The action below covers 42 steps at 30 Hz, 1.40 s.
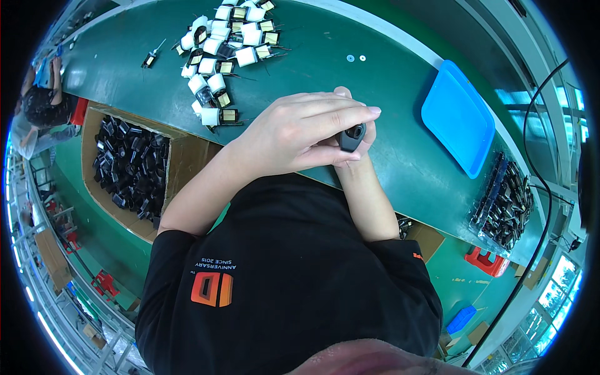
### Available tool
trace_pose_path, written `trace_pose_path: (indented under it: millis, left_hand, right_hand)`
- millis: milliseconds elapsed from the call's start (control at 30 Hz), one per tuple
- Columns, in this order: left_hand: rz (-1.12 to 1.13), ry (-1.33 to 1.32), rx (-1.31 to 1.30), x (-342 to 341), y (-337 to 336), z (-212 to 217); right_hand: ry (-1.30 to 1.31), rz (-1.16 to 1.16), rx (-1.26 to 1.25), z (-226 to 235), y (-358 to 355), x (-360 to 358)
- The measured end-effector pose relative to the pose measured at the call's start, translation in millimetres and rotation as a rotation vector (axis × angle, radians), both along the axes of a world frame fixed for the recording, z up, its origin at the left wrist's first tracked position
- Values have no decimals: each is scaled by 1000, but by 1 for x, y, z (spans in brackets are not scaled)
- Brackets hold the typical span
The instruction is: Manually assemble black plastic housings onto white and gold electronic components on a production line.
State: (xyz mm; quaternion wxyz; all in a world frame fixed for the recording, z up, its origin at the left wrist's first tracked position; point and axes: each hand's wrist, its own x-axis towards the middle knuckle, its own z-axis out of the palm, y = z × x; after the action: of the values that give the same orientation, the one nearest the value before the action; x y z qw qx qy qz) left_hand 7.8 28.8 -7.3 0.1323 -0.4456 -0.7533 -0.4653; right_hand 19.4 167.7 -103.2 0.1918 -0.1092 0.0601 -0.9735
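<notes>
My left hand (300, 131) reaches across from the left and lies over my right hand (369, 134), which is mostly hidden beneath it. Between them, at the near edge of the green table (375, 94), sits a small black part (352, 137) with a round opening. My left thumb and fingers pinch it. The fingertips of my right hand show just behind and beside it, wrapped against it. Both forearms come up from my black shirt.
A pile of white-wrapped coils (225, 44) lies at the table's far left. A cardboard box of black parts (128, 165) stands below the table on the left. A blue tray (456, 115) and a clear tray of dark parts (506, 200) lie right. Another person (37, 109) sits far left.
</notes>
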Motion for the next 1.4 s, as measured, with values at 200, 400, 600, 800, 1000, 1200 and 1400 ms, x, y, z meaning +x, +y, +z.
trace_pose_path:
  millis: [200,400,600,800,1000,1200,1400]
  left_hand:
    - [3,9,-12,-1,0,0]
    - [4,14,7,-1,0,-3]
    - [5,-22,23,-3,-2,-2]
    - [6,9,-39,-7,-11,-6]
    - [155,82,12,-9,-15,2]
    - [127,-6,82,-12,-11,0]
    - [-24,-462,92,2,-8,2]
  right_hand:
    - [-7,52,-70,1,-2,-2]
    - [-17,50,-108,2,-2,0]
    - [-65,-7,82,12,1,2]
    - [210,69,44,15,9,-6]
    - [431,-640,1046,60,19,13]
    - [82,-95,428,63,28,12]
    - [90,-128,228,46,18,14]
